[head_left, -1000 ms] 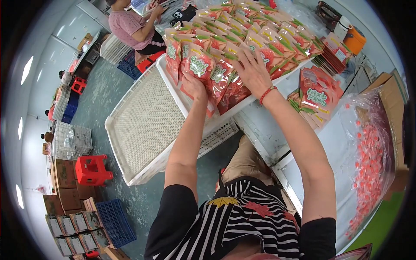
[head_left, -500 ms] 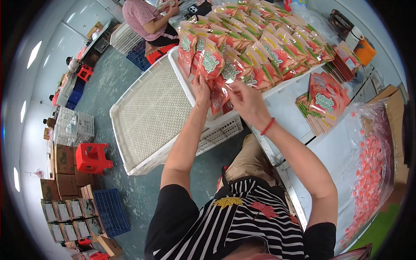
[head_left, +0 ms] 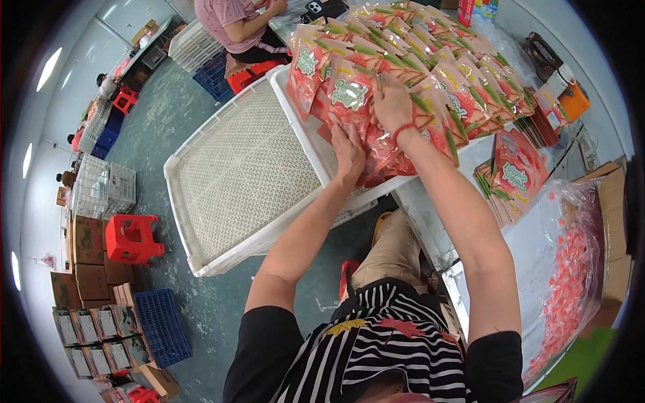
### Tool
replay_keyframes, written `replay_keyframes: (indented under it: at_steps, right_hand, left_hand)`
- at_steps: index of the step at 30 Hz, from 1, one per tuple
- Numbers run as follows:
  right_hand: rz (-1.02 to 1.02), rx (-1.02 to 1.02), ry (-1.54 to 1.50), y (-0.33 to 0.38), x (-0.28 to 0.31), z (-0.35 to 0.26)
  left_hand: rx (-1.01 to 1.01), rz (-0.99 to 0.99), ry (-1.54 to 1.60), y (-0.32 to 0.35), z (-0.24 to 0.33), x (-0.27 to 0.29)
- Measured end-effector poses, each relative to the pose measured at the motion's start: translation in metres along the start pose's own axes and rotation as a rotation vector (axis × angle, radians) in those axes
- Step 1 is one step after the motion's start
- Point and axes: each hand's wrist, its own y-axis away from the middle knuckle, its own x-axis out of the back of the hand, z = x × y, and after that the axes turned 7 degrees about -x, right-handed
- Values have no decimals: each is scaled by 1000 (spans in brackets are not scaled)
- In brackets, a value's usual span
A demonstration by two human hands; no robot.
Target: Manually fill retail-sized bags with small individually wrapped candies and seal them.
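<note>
My left hand (head_left: 348, 153) holds the lower part of a shiny pink-and-red snack pouch (head_left: 349, 96) at the front left of a piled white crate. At that pouch's right edge, my right hand (head_left: 394, 107) has its fingers curled and bent down, wearing a red bead bracelet; its fingertips are partly hidden. Many similar pouches (head_left: 463, 101) stand in tilted rows behind and to the right, filling the white plastic crate (head_left: 302, 124).
A white perforated tray (head_left: 245, 178) lies at the left of the crate. Flat pouches (head_left: 514, 171) are stacked on the table at right, near a clear bag of small red-wrapped pieces (head_left: 568, 275). A red stool (head_left: 133, 238) stands on the floor; a person in pink (head_left: 232, 23) sits beyond.
My right hand has moved up and over to the pouch's right edge. My left hand has shifted right and lower on the pouch. The whole view has turned slightly.
</note>
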Motion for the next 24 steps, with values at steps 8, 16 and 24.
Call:
replay_keyframes:
  at_steps: [8,16,24]
  right_hand:
    - [-98,-41,-137,2,19,-4]
    - [-98,281,-238,125,75,7]
    - [-234,-29,-240,282,95,103]
  left_hand:
    - [74,-151,32,5,14,8]
    - [-68,-186,-69,2,-14,9]
    - [-243,-139,-599,-10,26,1]
